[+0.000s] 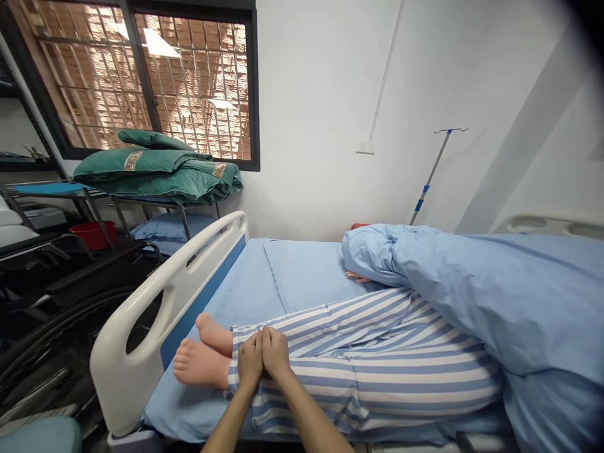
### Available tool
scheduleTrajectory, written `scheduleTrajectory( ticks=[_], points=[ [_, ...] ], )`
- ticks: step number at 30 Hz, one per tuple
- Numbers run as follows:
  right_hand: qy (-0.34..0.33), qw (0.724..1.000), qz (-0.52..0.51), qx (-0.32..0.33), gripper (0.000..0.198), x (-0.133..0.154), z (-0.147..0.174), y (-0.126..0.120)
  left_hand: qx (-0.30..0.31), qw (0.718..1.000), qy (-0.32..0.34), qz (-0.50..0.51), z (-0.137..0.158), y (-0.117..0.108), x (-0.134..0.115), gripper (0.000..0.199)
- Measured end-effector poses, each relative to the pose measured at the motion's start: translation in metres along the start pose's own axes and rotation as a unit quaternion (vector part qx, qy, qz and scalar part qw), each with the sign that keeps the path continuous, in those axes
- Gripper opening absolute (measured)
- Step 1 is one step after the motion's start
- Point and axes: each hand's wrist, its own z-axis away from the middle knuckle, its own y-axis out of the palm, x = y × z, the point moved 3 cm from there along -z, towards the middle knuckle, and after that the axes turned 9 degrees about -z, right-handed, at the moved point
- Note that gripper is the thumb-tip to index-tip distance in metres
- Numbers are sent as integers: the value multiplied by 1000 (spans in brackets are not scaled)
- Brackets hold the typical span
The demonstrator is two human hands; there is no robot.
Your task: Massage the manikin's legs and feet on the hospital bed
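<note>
Left grip (250,362) and right grip (276,353): both clenched, side by side against the striped trousers (401,377), near the bed's footboard (177,280) — whether cloth is caught, cannot tell. Bare feet (201,365) lie nearer the footboard; blue quilt (533,302) lies well away from it.

Wrinkled blue-and-white striped trousers (401,380), lengthwise on a blue sheet (309,267), bare feet (202,363) protruding.
</note>
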Motion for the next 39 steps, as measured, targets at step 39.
scheduleTrajectory(
  ticks=[39],
  points=[
    [-32, 997, 64, 37, 41, -17, 14, -11, -65, 979, -107, 159, 5, -14, -30, 32]
  ],
)
